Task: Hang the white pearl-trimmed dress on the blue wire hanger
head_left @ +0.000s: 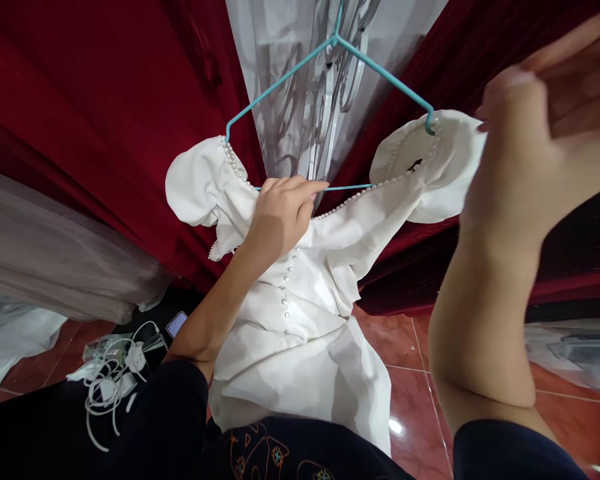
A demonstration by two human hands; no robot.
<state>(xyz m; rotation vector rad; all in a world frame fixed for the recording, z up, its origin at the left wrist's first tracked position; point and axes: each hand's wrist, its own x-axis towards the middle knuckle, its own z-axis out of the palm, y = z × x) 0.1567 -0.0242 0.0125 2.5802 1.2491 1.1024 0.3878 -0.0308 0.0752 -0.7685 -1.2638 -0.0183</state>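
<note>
A white dress (300, 360) with puffed sleeves, a pearl-trimmed neckline and a row of round buttons hangs from a light-blue hanger (387, 75). My left hand (285, 210) is closed over the middle of the neckline, close to the hanger's lower bar; its fingertips are partly hidden. At the upper right, my right hand (545, 127) is raised beside the puffed sleeve (455, 180), close to the camera and slightly blurred. Its thumb and fingers are apart, and nothing shows in it. Whether it touches the sleeve I cannot tell.
Dark red curtains (105, 100) hang behind the dress, with white hangers (325, 100) between them. White cables (105, 393) and a phone (177, 324) lie on a black surface at lower left. Sheer pale fabric (55, 247) hangs at left above the red tiled floor (405, 387).
</note>
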